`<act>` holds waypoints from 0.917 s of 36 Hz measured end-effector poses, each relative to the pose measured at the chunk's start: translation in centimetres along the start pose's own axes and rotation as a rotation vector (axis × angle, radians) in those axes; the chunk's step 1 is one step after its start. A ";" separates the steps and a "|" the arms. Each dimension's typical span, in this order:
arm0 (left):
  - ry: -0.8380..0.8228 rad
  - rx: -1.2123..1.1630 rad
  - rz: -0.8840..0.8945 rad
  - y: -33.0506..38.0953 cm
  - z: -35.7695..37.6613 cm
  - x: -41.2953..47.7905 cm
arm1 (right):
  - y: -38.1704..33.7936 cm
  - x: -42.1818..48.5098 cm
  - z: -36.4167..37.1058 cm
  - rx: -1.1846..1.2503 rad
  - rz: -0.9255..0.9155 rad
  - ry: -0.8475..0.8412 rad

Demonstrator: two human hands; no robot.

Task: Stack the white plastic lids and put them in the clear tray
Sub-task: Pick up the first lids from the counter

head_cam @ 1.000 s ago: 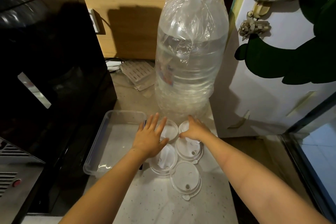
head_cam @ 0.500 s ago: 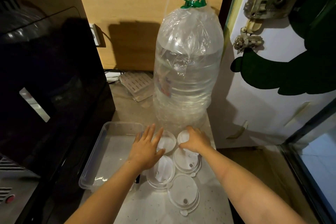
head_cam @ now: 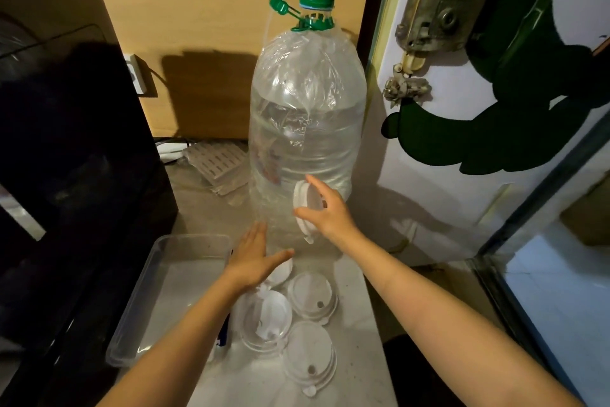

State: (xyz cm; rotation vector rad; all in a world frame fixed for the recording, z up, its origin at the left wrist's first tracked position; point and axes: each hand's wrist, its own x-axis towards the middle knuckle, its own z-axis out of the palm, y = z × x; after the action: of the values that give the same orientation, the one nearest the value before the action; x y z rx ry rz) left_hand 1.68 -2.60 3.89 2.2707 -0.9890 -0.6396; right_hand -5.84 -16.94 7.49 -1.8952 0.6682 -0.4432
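My right hand (head_cam: 331, 213) holds one white plastic lid (head_cam: 305, 205) on edge, lifted in front of the big water bottle. Several more white lids lie on the counter below: one at the right (head_cam: 312, 296), one in the middle (head_cam: 267, 319), one nearest me (head_cam: 310, 357), and one (head_cam: 282, 271) partly hidden under my left hand. My left hand (head_cam: 252, 258) hovers flat with fingers apart over that lid, holding nothing. The clear tray (head_cam: 158, 274) lies to the left with nothing in it.
A tall water bottle (head_cam: 307, 129) with a green cap stands just behind the lids. A black appliance (head_cam: 72, 159) borders the tray on the left. The white door (head_cam: 462, 142) lies to the right, past the counter's edge. A slotted white part (head_cam: 218, 159) lies at the back.
My right hand has picked a lid up off the counter from the far right of the group and raised it, tilted on edge. My left hand stayed over the far left lid.
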 end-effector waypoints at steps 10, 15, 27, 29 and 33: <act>-0.172 -0.661 0.265 3.9 -1.3 -0.7 | -4.4 -1.7 0.3 0.538 -0.093 0.028; -0.228 -0.847 0.262 5.0 -1.8 -1.1 | -4.7 -1.7 1.0 0.670 -0.097 0.053; -0.069 -1.175 0.194 3.4 -2.9 -0.1 | -3.9 -2.0 2.6 0.644 -0.075 0.008; -0.064 -1.243 0.202 3.2 -3.2 0.1 | -3.7 -2.0 2.7 0.619 -0.077 -0.010; -0.087 -1.348 0.216 2.3 -3.7 0.7 | -3.7 -2.4 3.3 0.600 -0.072 -0.055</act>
State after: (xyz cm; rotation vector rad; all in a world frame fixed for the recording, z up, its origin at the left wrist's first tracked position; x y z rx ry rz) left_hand 3.24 -3.28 7.95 0.9430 -0.5101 -0.9179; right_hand -4.88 -11.90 9.53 -1.3571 0.3729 -0.5626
